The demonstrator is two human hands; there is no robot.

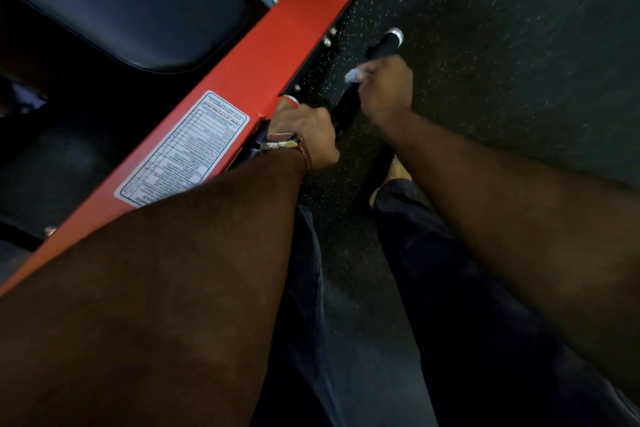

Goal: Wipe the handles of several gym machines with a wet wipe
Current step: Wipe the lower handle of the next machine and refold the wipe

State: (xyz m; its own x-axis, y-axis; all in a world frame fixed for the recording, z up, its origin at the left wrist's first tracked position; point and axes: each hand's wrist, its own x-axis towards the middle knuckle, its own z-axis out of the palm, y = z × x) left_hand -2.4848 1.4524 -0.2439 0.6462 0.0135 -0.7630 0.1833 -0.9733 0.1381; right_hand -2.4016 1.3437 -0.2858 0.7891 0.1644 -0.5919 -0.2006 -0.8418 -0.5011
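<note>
Both hands grip handle [382,47] slanting up-right.

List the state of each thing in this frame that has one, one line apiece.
Right hand: gripping the black handle with the wipe.
Wet wipe: bunched, held against the handle.
Black handle: capped end exposed beyond the hand.
Left hand: curled round a bar beside the orange frame.
Seat pad: unoccupied.
</note>
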